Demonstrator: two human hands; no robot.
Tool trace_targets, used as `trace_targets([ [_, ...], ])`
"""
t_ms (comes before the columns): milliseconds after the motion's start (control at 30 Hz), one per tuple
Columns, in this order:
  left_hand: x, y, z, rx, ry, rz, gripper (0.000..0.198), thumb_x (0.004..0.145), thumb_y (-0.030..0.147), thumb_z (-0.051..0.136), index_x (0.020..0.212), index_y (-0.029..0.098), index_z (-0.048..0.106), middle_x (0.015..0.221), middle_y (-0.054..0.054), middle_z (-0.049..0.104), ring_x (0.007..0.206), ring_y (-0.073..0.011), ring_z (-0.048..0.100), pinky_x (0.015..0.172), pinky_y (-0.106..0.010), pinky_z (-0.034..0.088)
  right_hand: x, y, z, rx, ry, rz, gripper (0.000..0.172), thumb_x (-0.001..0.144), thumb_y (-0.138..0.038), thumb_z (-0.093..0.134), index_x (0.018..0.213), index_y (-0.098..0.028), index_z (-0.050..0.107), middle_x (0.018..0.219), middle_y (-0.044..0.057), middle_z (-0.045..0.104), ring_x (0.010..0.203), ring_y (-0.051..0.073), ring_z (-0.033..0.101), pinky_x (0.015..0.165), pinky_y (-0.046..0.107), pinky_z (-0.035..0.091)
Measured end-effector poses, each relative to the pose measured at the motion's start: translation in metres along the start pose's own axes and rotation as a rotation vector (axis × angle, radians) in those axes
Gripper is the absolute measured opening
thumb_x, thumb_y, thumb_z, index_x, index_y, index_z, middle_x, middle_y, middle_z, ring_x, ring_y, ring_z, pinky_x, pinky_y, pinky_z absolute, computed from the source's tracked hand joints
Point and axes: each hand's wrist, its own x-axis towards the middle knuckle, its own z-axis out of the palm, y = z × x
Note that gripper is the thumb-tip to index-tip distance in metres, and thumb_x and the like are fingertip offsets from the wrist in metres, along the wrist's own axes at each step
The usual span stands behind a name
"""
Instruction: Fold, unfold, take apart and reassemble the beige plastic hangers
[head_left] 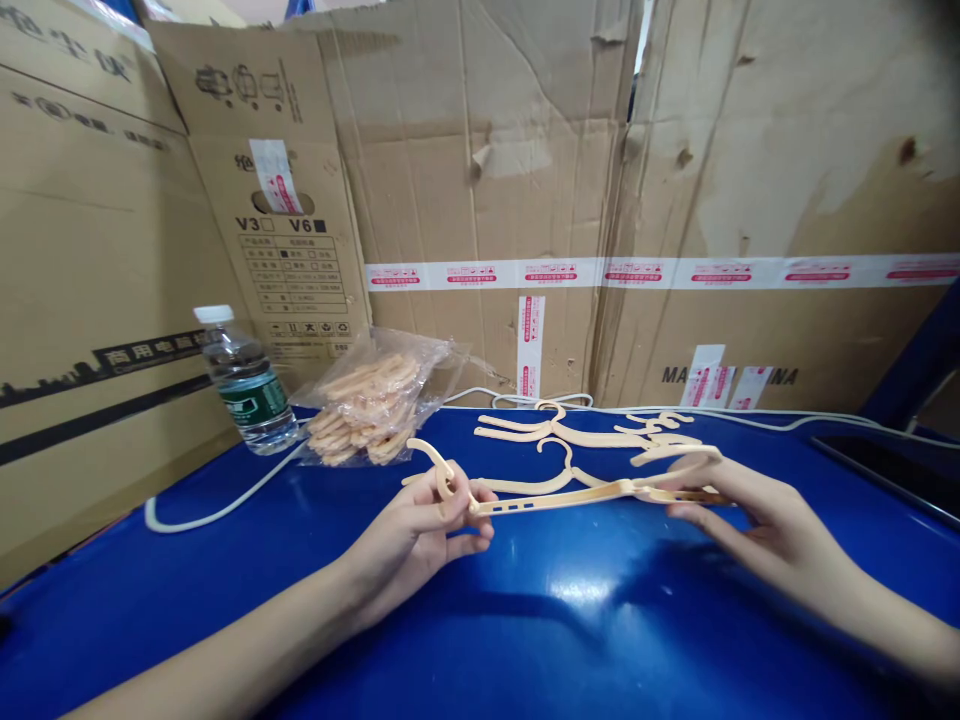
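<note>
A cream plastic folding hanger [570, 497] is held above the blue table between both hands. My left hand [431, 520] pinches its left end, beside a curved hook piece that points up and left. My right hand [757, 510] grips the right end, thumb below and fingers above, around the folded arms. Just behind lies another cream hanger [525, 486] with its hook upward. Farther back rests one more hanger [600, 437], with several small cream pieces [664, 422] near its right side.
A clear plastic bag [367, 400] of cream pieces lies at the back left, next to a water bottle [251, 390]. A white cable [202, 524] loops over the blue table [480, 640]. Cardboard boxes [480, 200] wall the back and left. A dark flat device [892, 480] sits at right.
</note>
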Motion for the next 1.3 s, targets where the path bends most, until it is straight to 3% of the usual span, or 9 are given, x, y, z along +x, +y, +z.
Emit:
trace_targets([
  [267, 0.001, -0.001, -0.002, 0.027, 0.008, 0.000, 0.021, 0.075, 0.021, 0.080, 0.073, 0.014, 0.060, 0.089, -0.003, 0.067, 0.077, -0.0151, 0.066, 0.077, -0.028, 0.052, -0.003, -0.004, 0.003, -0.029, 0.040, -0.026, 0.013, 0.090, -0.026, 0.059, 0.101, -0.030, 0.064, 0.096, 0.006, 0.069, 0.085, 0.025, 0.067, 0.070, 0.036, 0.057],
  [500, 0.001, 0.001, -0.003, 0.060, 0.162, 0.036, 0.019, 0.075, 0.020, 0.080, 0.076, 0.014, 0.062, 0.082, -0.003, 0.070, 0.071, -0.0119, 0.065, 0.069, -0.023, 0.052, -0.005, -0.006, 0.005, -0.024, 0.035, -0.066, 0.015, 0.090, -0.022, 0.058, 0.102, -0.030, 0.062, 0.094, 0.005, 0.068, 0.086, 0.024, 0.066, 0.072, 0.036, 0.054],
  [767, -0.001, 0.001, -0.003, 0.039, 0.012, 0.024, 0.014, 0.083, 0.018, 0.071, 0.076, 0.015, 0.060, 0.098, -0.005, 0.070, 0.085, -0.0161, 0.065, 0.079, -0.029, 0.052, -0.004, -0.007, 0.002, -0.047, -0.003, -0.060, 0.017, 0.091, -0.021, 0.058, 0.103, -0.032, 0.062, 0.093, 0.003, 0.069, 0.085, 0.022, 0.066, 0.071, 0.033, 0.053],
  [1033, 0.001, 0.001, -0.002, 0.036, 0.011, 0.020, 0.012, 0.081, 0.017, 0.073, 0.076, 0.013, 0.063, 0.092, -0.005, 0.068, 0.076, -0.0128, 0.063, 0.073, -0.025, 0.050, -0.002, -0.009, 0.001, -0.039, -0.009, -0.067, 0.016, 0.091, -0.021, 0.058, 0.106, -0.027, 0.062, 0.100, 0.006, 0.068, 0.090, 0.023, 0.065, 0.075, 0.032, 0.053],
  [1300, 0.002, -0.004, -0.003, 0.093, 0.071, 0.049, 0.019, 0.073, 0.023, 0.082, 0.072, 0.012, 0.065, 0.084, -0.004, 0.069, 0.071, -0.0114, 0.061, 0.071, -0.022, 0.049, -0.003, -0.011, 0.003, -0.042, -0.010, -0.092, 0.013, 0.090, -0.017, 0.059, 0.102, -0.024, 0.061, 0.093, 0.005, 0.065, 0.087, 0.020, 0.064, 0.074, 0.029, 0.051],
])
